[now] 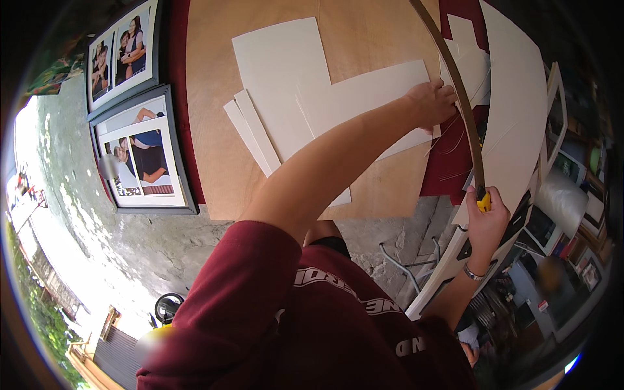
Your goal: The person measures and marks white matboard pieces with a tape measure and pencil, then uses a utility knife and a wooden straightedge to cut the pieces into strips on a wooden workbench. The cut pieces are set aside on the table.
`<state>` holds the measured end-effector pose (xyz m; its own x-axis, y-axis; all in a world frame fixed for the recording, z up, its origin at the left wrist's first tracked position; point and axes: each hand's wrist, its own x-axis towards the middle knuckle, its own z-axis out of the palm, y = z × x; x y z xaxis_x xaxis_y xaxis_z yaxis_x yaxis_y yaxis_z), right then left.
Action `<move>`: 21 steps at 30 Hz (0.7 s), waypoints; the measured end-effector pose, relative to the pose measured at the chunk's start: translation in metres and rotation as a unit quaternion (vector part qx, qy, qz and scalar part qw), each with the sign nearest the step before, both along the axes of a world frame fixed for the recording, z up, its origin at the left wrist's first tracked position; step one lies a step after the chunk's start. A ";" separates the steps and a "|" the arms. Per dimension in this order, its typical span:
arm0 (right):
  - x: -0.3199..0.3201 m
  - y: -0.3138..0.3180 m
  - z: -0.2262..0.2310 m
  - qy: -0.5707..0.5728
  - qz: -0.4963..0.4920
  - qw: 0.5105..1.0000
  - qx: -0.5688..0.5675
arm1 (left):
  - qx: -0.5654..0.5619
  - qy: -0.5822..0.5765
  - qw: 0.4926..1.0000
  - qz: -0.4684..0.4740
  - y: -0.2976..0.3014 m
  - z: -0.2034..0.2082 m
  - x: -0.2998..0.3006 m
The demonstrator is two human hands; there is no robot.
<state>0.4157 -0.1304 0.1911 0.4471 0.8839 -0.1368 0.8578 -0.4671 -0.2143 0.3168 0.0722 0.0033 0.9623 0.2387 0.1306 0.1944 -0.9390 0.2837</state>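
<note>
My left hand (pixel 431 106) reaches across to the right end of a white board (pixel 380 91) on the wooden table. Its fingers are bent at the board's edge, and what they hold, if anything, is hidden. At the lower right, my right hand (pixel 489 221) is closed round a small yellow-and-black tool (pixel 483 200), whose exact kind I cannot make out. From the tool, a long thin brown strip (pixel 463 104) runs up past my left fingers and leaves the top of the picture. Narrow white board strips (pixel 250 133) lie beside the larger board.
The wooden table (pixel 214 84) has dark red cloth (pixel 442 166) at its right. White offcuts (pixel 471 62) and a large white panel (pixel 513 97) lie beyond the strip. Two framed photo sets (pixel 123 55) stand at the left. A plastic-wrapped roll (pixel 562 201) is at the right.
</note>
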 end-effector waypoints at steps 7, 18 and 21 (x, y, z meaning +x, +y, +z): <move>-0.002 0.008 0.015 0.011 0.002 1.000 0.005 | -0.058 -0.118 0.990 -0.054 0.004 0.003 -0.021; -0.031 -0.013 -0.008 0.085 -0.061 0.994 0.027 | -0.156 -0.033 0.982 -0.102 -0.008 0.011 -0.055; -0.054 -0.012 -0.017 0.104 -0.076 0.991 0.046 | -0.115 -0.098 0.984 -0.094 -0.009 0.000 -0.063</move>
